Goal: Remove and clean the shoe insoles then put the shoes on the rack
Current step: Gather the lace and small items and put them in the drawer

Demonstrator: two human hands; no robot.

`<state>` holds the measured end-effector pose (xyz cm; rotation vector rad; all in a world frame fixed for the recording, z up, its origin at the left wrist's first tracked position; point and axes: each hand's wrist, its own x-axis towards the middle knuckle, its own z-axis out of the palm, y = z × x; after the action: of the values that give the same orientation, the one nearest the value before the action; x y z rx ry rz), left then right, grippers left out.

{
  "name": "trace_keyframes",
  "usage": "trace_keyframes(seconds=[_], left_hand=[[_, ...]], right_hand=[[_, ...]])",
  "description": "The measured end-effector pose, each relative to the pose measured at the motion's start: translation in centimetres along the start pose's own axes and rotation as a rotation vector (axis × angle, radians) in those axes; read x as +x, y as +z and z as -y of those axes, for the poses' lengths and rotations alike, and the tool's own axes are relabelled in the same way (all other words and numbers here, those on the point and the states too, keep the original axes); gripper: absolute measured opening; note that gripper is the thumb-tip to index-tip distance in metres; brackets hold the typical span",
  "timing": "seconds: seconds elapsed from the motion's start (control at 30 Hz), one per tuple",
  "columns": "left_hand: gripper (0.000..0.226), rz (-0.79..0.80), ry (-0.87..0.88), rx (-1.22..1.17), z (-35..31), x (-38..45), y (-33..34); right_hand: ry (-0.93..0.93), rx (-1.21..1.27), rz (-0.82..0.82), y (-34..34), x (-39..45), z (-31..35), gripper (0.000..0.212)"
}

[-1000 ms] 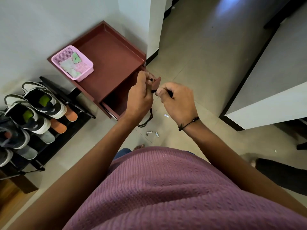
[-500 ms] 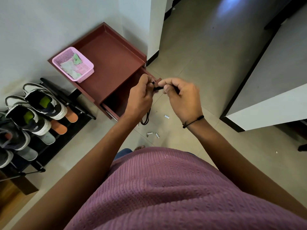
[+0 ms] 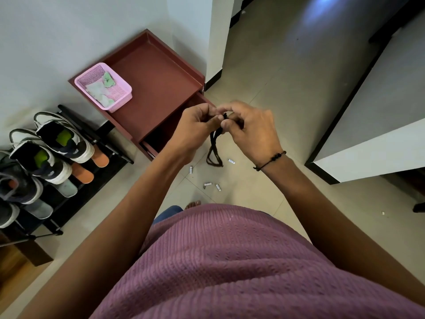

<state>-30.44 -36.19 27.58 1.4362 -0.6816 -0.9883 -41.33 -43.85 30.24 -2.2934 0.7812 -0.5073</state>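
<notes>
— Hands first: where are they and what are they doing?

— Both are raised together over the floor, fingertips nearly meeting. The left hand (image 3: 194, 127) and the right hand (image 3: 250, 132) each pinch the top of a black cord (image 3: 215, 146), which hangs down between them in a loop. The right wrist wears a thin black bracelet (image 3: 271, 160).

— And the shoes?

— Shoes (image 3: 55, 146) sit on the black rack (image 3: 110, 146) at the left, against the wall. Two white and dark sneakers with green patches inside lie side by side on the upper level, and grey ones sit nearer, at the left edge. Orange soles and grey soles poke out from the level beneath. Whether the green patches are insoles I cannot tell.

— What stands next to the rack?

— Just to its right, a reddish-brown cabinet (image 3: 161, 79) with a raised rim round its top. Its drawer (image 3: 161, 134) is pulled open, partly hidden behind the left hand. A pink basket (image 3: 125, 93) sits on the top's left corner, holding pale and green cloths (image 3: 101, 90).

— Anything on the floor?

— Small white bits (image 3: 208, 184) lie scattered on the tiles below the hands, near a bare foot (image 3: 193, 204). The person wears a purple knitted top (image 3: 230, 261), filling the near part of the view. A white block with a dark base (image 3: 372, 143) stands at the right.
</notes>
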Motion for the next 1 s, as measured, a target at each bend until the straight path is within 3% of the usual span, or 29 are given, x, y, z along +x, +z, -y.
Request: trace_keyframes(seconds=[0.13,0.3,0.43,0.77,1.0], left_hand=[[0.009,0.059,0.002,-0.038,0.1,-0.3,-0.3],[0.025,0.052,0.018,-0.143,0.6,-0.2,-0.6],[0.014,0.108,-0.088,-0.192,0.6,-0.6,-0.1],[0.033,0.15,-0.155,0.115,1.0,-0.5,0.2],[0.035,0.104,-0.272,0.303,4.6,-0.8,-1.3]], right_hand=[[-0.067,-0.079,0.044,0.3,0.2,-0.6,0.011],[-0.046,-0.036,0.092,-0.3,0.7,-0.4,0.005],[-0.028,-0.103,0.052,0.0,0.8,-0.9,0.01],[-0.025,-0.338,0.084,0.4,1.6,-3.1,0.011],[0.14,-0.388,-0.022,-2.0,3.8,-6.8,0.016]])
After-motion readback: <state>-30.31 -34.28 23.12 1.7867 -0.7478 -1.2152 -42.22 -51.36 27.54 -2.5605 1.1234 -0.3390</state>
